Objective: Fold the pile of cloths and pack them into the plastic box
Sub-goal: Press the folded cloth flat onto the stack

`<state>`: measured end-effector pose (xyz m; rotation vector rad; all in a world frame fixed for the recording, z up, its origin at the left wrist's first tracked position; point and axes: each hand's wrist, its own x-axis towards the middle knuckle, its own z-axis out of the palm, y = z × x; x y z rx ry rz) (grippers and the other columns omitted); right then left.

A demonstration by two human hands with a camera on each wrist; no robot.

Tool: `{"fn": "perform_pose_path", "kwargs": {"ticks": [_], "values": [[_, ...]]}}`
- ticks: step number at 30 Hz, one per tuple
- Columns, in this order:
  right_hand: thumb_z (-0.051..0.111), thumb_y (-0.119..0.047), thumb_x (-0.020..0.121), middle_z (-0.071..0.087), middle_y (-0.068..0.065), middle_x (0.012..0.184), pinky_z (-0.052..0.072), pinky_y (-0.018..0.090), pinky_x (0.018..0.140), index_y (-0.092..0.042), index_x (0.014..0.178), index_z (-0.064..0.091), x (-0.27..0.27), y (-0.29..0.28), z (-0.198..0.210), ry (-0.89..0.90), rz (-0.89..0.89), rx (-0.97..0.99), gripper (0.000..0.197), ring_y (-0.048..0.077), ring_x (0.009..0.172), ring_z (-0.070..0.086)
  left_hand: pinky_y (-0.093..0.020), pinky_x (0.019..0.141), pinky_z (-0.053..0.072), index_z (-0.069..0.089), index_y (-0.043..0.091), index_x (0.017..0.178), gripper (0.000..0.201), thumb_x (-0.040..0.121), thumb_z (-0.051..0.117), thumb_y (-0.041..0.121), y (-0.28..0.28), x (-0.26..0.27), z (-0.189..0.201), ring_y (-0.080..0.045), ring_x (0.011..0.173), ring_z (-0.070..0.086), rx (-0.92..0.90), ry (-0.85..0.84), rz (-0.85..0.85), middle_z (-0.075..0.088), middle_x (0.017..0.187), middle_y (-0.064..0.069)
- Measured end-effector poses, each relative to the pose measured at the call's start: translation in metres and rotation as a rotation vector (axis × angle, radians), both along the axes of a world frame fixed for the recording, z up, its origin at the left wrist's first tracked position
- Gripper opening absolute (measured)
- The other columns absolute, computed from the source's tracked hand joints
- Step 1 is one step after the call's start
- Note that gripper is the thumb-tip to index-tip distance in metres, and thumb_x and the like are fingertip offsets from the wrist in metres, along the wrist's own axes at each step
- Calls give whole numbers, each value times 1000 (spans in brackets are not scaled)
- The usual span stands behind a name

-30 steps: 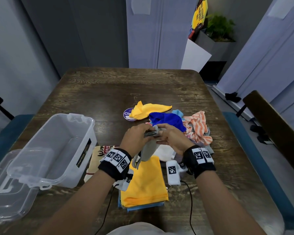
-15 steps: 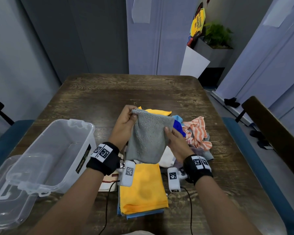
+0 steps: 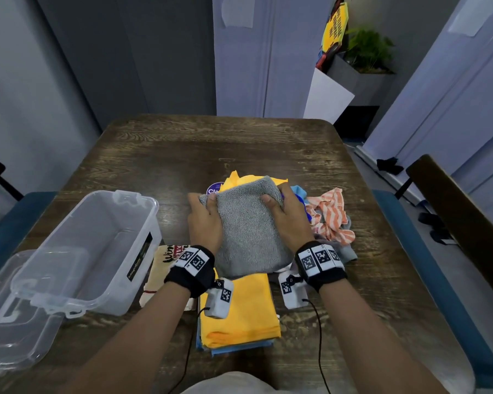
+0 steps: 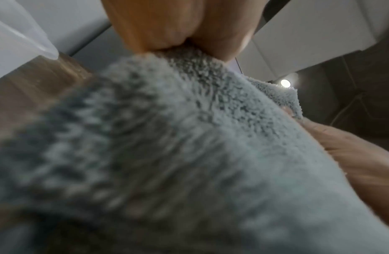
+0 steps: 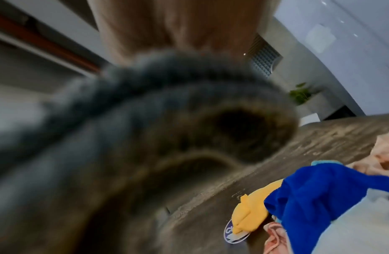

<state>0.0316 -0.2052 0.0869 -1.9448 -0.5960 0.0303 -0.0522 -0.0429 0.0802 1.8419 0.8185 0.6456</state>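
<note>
Head view showed both hands pinching the far corners of the grey cloth (image 3: 248,231): the left hand (image 3: 204,220) at its left corner, the right hand (image 3: 288,220) at its right, thumbs on top and fingers curled beneath. Left wrist view confirmed a thumb and finger pressed together on the plush edge. The cloth sloped toward the person, its near edge lying over the folded stack (image 3: 239,311) topped with yellow, just right of the open plastic box (image 3: 54,297). Unfolded cloths (image 3: 330,214) lay beyond and to the right on the table (image 3: 239,146). As a judgement, the thick pile could slip from one pinch and skew the fold, or the trailing near edge could ruffle the stack beneath.
</note>
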Motion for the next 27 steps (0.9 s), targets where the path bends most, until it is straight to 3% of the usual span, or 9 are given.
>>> {"fn": "perform_pose_path", "kwargs": {"ticks": [4,7,10,13,17,19,22,25,27], "values": [[55,-39,102,68,-4,95,51,28,69,-13,112,56,1,0,0,12,30,0,28,4,85,64,-34,65,30,33,13,103,23,107,39,35,6,2,-8,-23,70,47,46,19,16,48,77,2],[54,-39,103,69,5,94,53,41,75,-9,106,59,2,5,2,72,104,-8,30,18,87,67,-36,71,40,37,17,108,16,105,45,30,15,-2,-25,-30,87,59,63,88,-64,54,83,3],[48,-47,103,70,7,96,54,47,79,-11,105,62,0,9,2,142,197,-40,40,22,88,68,-39,93,47,42,26,130,38,99,49,48,23,-4,-42,-18,112,59,106,10,-292,59,118,3],[38,-52,105,66,9,89,53,48,81,-11,102,63,-6,15,1,161,282,-49,47,15,83,62,-34,111,38,30,34,151,68,95,38,71,14,-5,-34,-6,136,45,-24,-81,-558,48,148,10],[30,-42,109,71,-14,93,48,14,82,-17,118,64,-17,14,12,342,381,35,43,-5,94,65,-21,95,45,53,26,137,53,99,37,60,2,-6,-11,7,117,57,-117,-74,-681,63,130,12],[33,-51,105,72,-8,103,52,19,86,-16,119,65,-17,11,15,369,415,23,50,2,101,67,-21,85,47,61,25,123,44,98,42,56,2,-6,-10,6,102,64,-112,-74,-646,69,113,12],[58,-67,89,71,8,106,55,42,84,-14,113,63,-11,4,12,315,420,-144,59,22,96,70,-23,75,50,61,25,110,35,98,49,55,6,-6,-15,0,89,66,-79,-97,-534,70,99,9],[79,-46,83,70,4,116,57,34,82,-16,113,63,-3,-12,3,365,488,-318,45,15,99,70,-18,66,42,60,21,106,38,99,48,56,14,-7,-17,4,81,62,-4,-67,-357,66,92,7],[80,-37,84,72,1,99,53,28,73,-17,101,68,0,-21,-6,366,471,-385,29,10,86,68,-17,63,38,58,17,107,47,99,42,61,22,-10,-16,3,80,59,46,-15,-290,63,92,7]]}}
